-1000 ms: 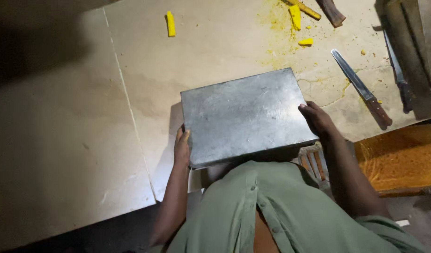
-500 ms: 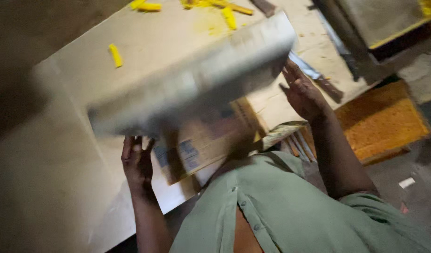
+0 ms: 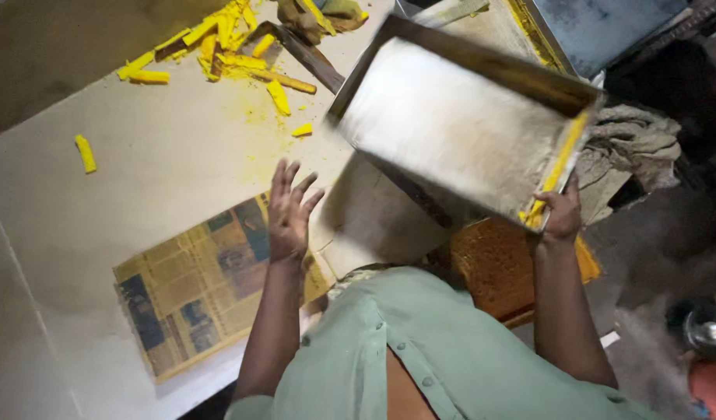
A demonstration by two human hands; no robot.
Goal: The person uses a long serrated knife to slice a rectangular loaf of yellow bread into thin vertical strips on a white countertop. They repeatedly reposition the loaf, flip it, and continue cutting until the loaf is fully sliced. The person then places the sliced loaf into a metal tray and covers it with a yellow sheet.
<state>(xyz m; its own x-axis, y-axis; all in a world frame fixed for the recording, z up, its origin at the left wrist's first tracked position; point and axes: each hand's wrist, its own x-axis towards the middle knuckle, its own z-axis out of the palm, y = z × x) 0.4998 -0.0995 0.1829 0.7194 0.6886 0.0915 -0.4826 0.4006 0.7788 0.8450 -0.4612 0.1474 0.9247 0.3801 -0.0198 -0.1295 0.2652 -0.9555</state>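
My right hand (image 3: pixel 562 214) grips the near corner of a metal tray (image 3: pixel 459 128) and holds it tilted in the air, inside facing me, with yellow residue along one wall. My left hand (image 3: pixel 289 211) is open with fingers spread, hovering over the edge of a yellow-stained sheet of newspaper (image 3: pixel 194 288) that lies flat on the pale table (image 3: pixel 140 202). No part of the left hand touches the tray.
Several yellow sticks (image 3: pixel 218 47) and yellow powder lie at the table's far side, with one loose stick (image 3: pixel 85 152) at the left. A dark blade (image 3: pixel 300 53) lies among them. A crumpled cloth (image 3: pixel 634 144) and an orange-brown board (image 3: pixel 502 264) are at the right.
The tray was lifted off the newspaper with both hands and swung up to the right. My left hand let go; only my right hand holds it now. The newspaper is uncovered.
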